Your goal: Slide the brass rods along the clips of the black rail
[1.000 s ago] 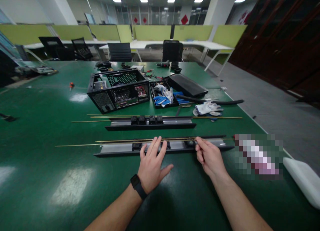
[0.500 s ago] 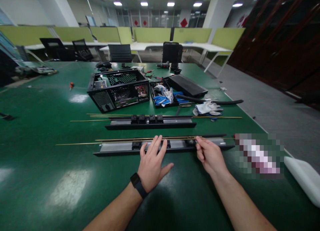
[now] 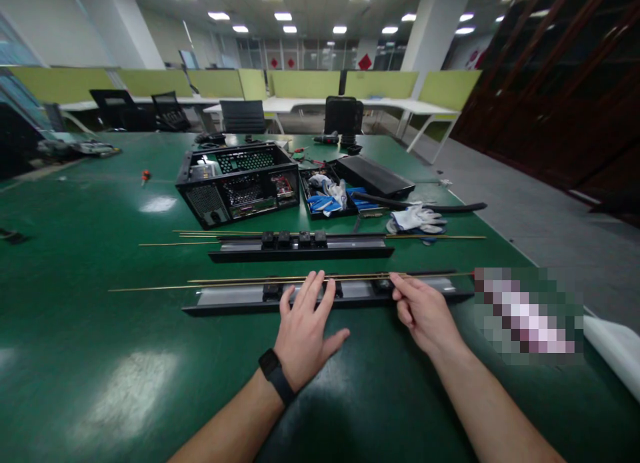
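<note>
A long black rail [image 3: 235, 309] with a pale inner strip lies crosswise in front of me. Small black blocks [image 3: 273, 291] sit along it, partly covered by my hands. Thin brass rods [image 3: 230, 280] run lengthwise over the rail and stick out past its left end. With fingers spread, my left hand [image 3: 306, 339] rests its fingertips on the rods and blocks near the middle; a black watch [image 3: 273, 369] is on that wrist. Farther right, my right hand [image 3: 425, 313] pinches a brass rod between thumb and forefinger, just above another black block [image 3: 383, 286].
Behind lies a second black rail [image 3: 300, 253] with blocks and rods. Beyond stand an open computer case [image 3: 200, 199], a tray [image 3: 334, 213] of gloves and a black cover [image 3: 373, 176]. Work gloves [image 3: 417, 217] and a black tube [image 3: 450, 208] lie right. A pixelated patch [image 3: 530, 313] hides something.
The view has tilted up slightly. Both hands keep nearly the same places on the rail; my right hand's pinch on the rod looks unchanged.
</note>
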A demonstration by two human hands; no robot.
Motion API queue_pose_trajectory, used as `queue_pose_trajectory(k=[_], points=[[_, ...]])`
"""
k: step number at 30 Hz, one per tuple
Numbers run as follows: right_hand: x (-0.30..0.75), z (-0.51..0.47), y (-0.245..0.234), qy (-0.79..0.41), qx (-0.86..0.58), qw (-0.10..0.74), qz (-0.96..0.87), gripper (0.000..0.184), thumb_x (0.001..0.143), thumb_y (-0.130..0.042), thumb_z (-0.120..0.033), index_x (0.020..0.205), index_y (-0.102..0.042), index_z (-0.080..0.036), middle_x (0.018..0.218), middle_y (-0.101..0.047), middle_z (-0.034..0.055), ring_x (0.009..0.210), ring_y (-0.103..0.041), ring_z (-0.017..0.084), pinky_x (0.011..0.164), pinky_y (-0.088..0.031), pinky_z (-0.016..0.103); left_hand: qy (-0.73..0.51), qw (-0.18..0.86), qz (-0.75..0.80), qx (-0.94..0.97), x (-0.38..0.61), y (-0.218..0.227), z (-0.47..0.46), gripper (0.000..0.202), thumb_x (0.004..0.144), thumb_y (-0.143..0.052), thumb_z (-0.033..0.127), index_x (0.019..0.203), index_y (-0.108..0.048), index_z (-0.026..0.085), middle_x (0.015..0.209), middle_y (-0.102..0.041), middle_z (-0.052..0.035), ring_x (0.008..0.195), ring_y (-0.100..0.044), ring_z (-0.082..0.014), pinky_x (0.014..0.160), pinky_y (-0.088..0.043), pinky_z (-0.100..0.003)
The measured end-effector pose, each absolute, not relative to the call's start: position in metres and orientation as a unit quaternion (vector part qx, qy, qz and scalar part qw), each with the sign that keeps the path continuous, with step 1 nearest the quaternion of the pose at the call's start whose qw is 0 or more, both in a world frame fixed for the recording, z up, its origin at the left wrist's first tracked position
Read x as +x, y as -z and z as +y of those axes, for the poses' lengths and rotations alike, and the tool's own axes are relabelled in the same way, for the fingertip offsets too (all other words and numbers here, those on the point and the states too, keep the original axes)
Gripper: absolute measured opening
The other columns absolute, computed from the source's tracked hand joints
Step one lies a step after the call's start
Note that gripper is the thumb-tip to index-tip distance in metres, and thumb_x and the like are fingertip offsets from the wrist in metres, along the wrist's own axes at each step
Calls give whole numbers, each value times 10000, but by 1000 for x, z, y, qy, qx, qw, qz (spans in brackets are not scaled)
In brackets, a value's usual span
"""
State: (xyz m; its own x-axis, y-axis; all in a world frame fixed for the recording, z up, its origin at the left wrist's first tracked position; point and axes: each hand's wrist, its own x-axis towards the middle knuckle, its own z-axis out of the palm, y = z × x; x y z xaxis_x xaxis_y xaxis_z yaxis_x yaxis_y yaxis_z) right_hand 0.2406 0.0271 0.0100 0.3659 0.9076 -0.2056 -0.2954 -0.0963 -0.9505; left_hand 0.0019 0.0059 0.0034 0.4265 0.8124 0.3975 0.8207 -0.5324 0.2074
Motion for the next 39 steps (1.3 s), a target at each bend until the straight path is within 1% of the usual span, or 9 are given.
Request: queue_pose_trajectory(k=[7,12,18,22,26,31,36,39], points=[[242,28,-8,-497,-543,621,-269,378,673,-867,-394,625,-586,-146,561,-563,-10,288,-371,33,251,-195,160,231,13,-482,-845,2,-2,6,747,873,-641,472,1516,-366,210,1613,-304,-120,1475,-298,-311,1161,-224,-544],[243,29,-6,-496,-539,630,-257,357,691,-853,-377,647,-583,-149,556,-557,-15,289,-377,40,246,-197,164,234,18,-481,-845,2,-2,6,745,863,-656,471,1508,-381,218,1610,-315,-120,1468,-311,-315,1159,-229,-537],[243,29,-5,-490,-539,637,-252,389,681,-860,-414,669,-564,-162,561,-559,-28,284,-370,34,243,-197,157,237,14,-480,-845,2,-3,6,747,866,-651,460,1514,-371,216,1609,-313,-129,1469,-309,-315,1156,-226,-535],[243,28,-5,-490,-544,622,-278,415,690,-852,-457,668,-578,-146,589,-580,-16,275,-368,26,243,-183,156,236,12,-482,-844,2,-3,5,736,864,-651,463,1505,-386,216,1602,-327,-133,1465,-316,-320,1151,-237,-535],[242,27,-5,-488,-549,613,-291,402,674,-866,-436,653,-599,-137,580,-577,-14,273,-369,27,243,-173,156,233,10,-485,-843,2,-2,5,748,863,-651,471,1509,-377,213,1615,-301,-125,1477,-293,-312,1154,-236,-531],[241,27,-7,-488,-548,620,-278,418,660,-871,-436,612,-575,-145,547,-551,-21,277,-363,29,248,-183,155,230,11,-485,-844,2,-2,5,750,867,-645,470,1518,-367,222,1619,-289,-118,1480,-287,-311,1162,-220,-531],[241,28,-6,-489,-544,632,-257,394,669,-866,-414,656,-569,-157,559,-544,-31,290,-373,37,246,-204,158,226,13,-486,-844,2,-4,5,732,879,-630,473,1514,-372,216,1617,-293,-116,1481,-287,-302,1164,-211,-537],[242,28,-6,-487,-547,633,-250,410,669,-866,-423,665,-548,-165,552,-533,-41,287,-368,35,244,-199,155,228,13,-485,-844,2,-3,5,742,868,-646,474,1510,-378,214,1616,-298,-118,1477,-294,-307,1164,-217,-538]])
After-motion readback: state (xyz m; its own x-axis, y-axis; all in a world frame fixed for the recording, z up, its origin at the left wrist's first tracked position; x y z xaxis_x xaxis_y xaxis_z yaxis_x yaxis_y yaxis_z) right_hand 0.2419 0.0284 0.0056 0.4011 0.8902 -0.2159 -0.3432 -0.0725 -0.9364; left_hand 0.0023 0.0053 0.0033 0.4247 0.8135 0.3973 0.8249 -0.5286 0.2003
